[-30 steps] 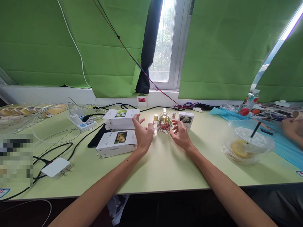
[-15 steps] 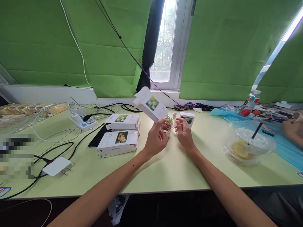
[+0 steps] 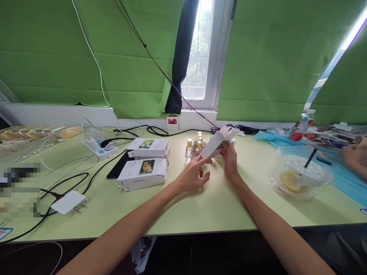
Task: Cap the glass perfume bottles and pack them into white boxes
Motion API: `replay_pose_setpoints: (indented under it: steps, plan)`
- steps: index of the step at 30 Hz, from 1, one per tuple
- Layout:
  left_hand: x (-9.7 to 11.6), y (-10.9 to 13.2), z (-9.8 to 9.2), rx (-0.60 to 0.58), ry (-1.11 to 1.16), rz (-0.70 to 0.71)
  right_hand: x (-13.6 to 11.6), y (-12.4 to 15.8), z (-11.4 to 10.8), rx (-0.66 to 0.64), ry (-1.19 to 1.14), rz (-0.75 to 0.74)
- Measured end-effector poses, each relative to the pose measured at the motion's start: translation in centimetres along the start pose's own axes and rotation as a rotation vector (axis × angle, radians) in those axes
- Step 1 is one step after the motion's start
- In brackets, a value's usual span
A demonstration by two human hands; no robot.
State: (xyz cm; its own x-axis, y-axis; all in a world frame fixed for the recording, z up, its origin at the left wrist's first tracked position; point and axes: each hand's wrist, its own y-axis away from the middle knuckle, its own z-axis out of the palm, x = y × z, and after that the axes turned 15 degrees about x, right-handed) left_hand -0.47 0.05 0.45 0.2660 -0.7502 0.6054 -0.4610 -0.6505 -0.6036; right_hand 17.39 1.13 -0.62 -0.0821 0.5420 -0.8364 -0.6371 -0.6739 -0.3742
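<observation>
A small white box (image 3: 213,145) with loose end flaps is tilted between my hands above the table. My left hand (image 3: 191,176) grips its lower end at the fingertips, with the other fingers loosely curled. My right hand (image 3: 230,162) is closed on the upper right part. Just behind the box stand several small glass bottles with gold caps, among them a leftmost bottle (image 3: 188,149). The held box partly covers this group. Another white box sits behind my right fingers, mostly hidden.
To the left lie a white carton with a yellow-flower picture (image 3: 147,168), a carton with a white-flower picture (image 3: 146,144), a dark phone (image 3: 116,168), a power strip (image 3: 100,148) and a charger (image 3: 70,202). At right are a bagged drink cup (image 3: 298,177) and another person's hand (image 3: 355,158).
The held box has swung from upper left to the right, its open flaps now pointing right. My right hand has taken hold of it. The gold-capped bottles have come into view.
</observation>
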Motion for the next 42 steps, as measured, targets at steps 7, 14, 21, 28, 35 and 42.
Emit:
replay_pose_setpoints:
  steps: [7, 14, 21, 28, 35, 42]
  plan:
    - [0.2, -0.1, 0.0, 0.019, 0.063, -0.032, -0.8, 0.4, -0.1, -0.065, -0.014, 0.011]
    - [-0.3, -0.2, 0.1, 0.072, 0.059, -0.101, -1.1, 0.9, -0.1, -0.161, -0.030, 0.071]
    - [-0.7, -0.3, 0.3, 0.127, 0.010, -0.109, -1.5, 1.1, 0.4, -0.147, 0.034, 0.105]
    - [-0.3, -0.6, 0.1, 0.367, 0.023, -0.149, -1.3, 0.9, 0.4, -0.116, 0.089, 0.090]
    - [-0.5, -1.1, -0.6, 0.692, -0.102, -0.151, -0.4, 0.7, 0.1, -0.184, 0.213, 0.031]
    - [-1.4, -1.1, -0.5, 0.737, -0.266, -0.157, 0.0, 0.9, 0.1, -0.222, 0.259, -0.044]
